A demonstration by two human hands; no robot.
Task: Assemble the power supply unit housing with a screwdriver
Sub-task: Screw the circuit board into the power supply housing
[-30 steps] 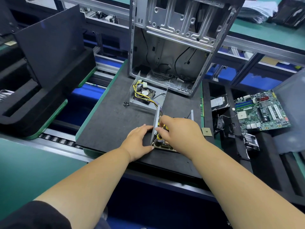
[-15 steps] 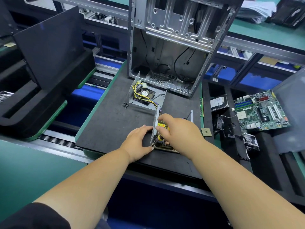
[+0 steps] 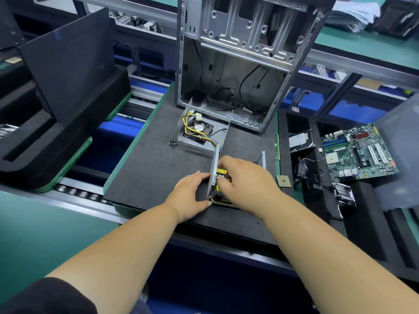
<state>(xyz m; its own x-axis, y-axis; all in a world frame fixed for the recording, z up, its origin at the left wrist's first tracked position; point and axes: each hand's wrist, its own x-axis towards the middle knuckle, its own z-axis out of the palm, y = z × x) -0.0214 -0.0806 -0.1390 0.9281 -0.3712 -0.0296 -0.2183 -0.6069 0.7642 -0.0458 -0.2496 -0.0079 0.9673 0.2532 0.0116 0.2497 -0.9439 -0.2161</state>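
Both hands on the housing (image 3: 213,175) at the near edge of the mat (image 3: 154,168), screwdriver (image 3: 218,188) inside it.

The housing's perforated side wall stands upright between the hands; the left hand (image 3: 190,193) rests flat against its outer face, fingers straight and holding nothing. The right hand (image 3: 244,180) reaches over the open inside, fingers curled around the yellow-and-black screwdriver, tip angled down toward the near left corner, where I cannot tell what it meets. Yellow wires (image 3: 195,132) run from the housing back to the cover (image 3: 199,130) with its fan, lying just behind. Small black screws (image 3: 172,143) sit left of the cover. The open case (image 3: 244,64) stands upright at the far end of the mat. A chip (image 3: 283,181) lies just right of the right hand, and a motherboard (image 3: 358,152) is well off right.
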